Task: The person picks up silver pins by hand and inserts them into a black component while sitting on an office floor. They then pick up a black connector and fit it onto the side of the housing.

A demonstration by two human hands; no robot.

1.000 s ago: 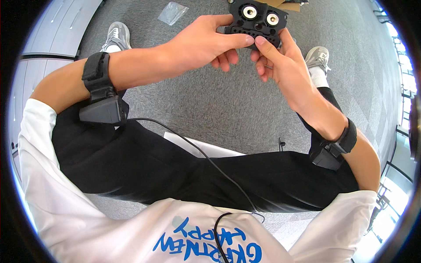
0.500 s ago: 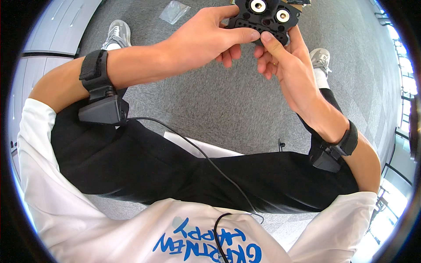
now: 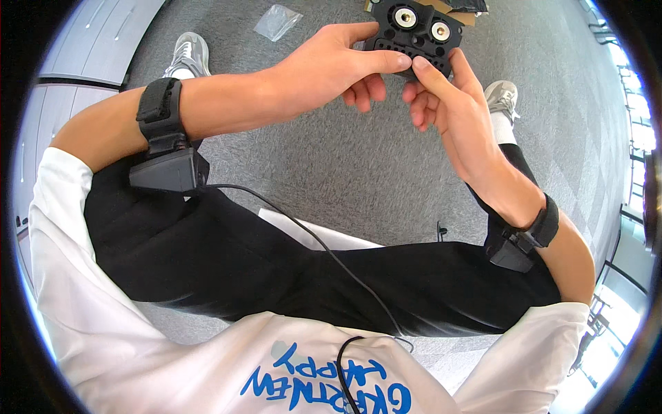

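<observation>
Grey carpet floor (image 3: 358, 165) spreads beneath black-trousered legs (image 3: 276, 269). Left hand (image 3: 331, 65) and right hand (image 3: 452, 103) both pinch a black perforated plastic block with two round brass-centred sockets (image 3: 414, 31), held near the top edge. Clear plastic bag (image 3: 277, 22) lies beyond; cardboard behind the block is mostly hidden.

Your two grey sneakers (image 3: 185, 55) rest on the grey carpet (image 3: 345, 165), well apart. A clear plastic bag (image 3: 277, 21) lies just beyond the left one (crumpled, contents hard to tell). A black cable (image 3: 303, 231) crosses your black trousers (image 3: 276, 276), and a white sheet (image 3: 310, 231) lies beneath your legs.
</observation>
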